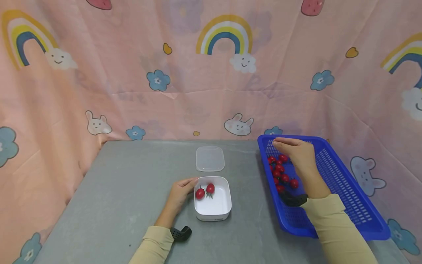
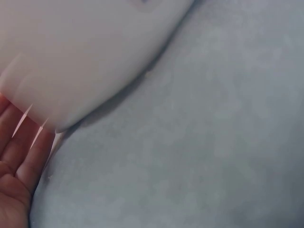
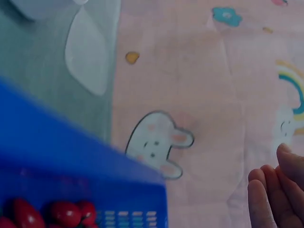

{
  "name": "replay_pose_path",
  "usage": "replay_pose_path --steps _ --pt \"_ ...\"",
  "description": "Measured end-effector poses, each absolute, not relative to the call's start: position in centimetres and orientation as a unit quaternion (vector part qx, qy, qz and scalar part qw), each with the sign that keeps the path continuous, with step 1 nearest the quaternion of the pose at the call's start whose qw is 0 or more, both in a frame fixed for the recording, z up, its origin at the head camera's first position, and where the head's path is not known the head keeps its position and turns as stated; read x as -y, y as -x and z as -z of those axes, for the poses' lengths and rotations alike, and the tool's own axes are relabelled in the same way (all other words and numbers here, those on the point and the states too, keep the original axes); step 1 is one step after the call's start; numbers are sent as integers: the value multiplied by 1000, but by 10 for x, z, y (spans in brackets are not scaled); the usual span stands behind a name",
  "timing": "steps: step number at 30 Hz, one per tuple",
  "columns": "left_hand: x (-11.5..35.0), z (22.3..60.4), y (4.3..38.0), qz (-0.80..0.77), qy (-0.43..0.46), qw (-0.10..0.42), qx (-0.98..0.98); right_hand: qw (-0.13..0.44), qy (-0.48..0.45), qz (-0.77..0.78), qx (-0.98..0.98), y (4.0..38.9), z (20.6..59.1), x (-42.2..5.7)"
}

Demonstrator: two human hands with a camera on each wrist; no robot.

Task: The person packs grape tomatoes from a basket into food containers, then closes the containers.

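Note:
A white square container (image 1: 221, 201) stands on the table with two red cherry tomatoes (image 1: 210, 188) in its left part. My left hand (image 1: 179, 192) is at its left side, fingertips right at the rim by the far left corner. In the left wrist view, nearly straight fingers (image 2: 35, 156) lie against the container's outer wall (image 2: 95, 61). My right hand (image 1: 298, 156) is raised over the blue basket (image 1: 354, 183), its fingers loosely extended and nothing visible between them. Below it, several cherry tomatoes (image 1: 285, 178) lie along the basket's left side.
A translucent lid (image 1: 210, 158) lies flat on the grey table (image 1: 141, 172) just beyond the container. At the back and sides hangs a pink printed curtain (image 1: 184, 106), close behind the table's far edge. The basket's raised wall (image 3: 85, 137) stands between its tomatoes and the lid.

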State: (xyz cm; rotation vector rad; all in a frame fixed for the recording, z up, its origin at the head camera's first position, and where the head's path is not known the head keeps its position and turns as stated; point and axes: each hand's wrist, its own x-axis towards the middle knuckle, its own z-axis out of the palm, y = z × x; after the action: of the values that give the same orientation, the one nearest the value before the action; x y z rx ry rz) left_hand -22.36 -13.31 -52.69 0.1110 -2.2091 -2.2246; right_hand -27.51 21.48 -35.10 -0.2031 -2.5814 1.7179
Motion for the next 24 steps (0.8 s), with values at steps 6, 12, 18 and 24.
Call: replay_pose_path --steps 6,12,18,24 --pt "132 527 223 710 -36 -1 704 1 57 -562 825 283 364 -235" --pt "132 528 223 711 -38 5 702 -29 56 -565 823 290 375 -247" --pt "132 528 224 708 -39 6 705 -48 45 -557 828 296 387 -260" --pt "132 527 224 708 -40 3 705 -58 52 -571 817 299 401 -270"
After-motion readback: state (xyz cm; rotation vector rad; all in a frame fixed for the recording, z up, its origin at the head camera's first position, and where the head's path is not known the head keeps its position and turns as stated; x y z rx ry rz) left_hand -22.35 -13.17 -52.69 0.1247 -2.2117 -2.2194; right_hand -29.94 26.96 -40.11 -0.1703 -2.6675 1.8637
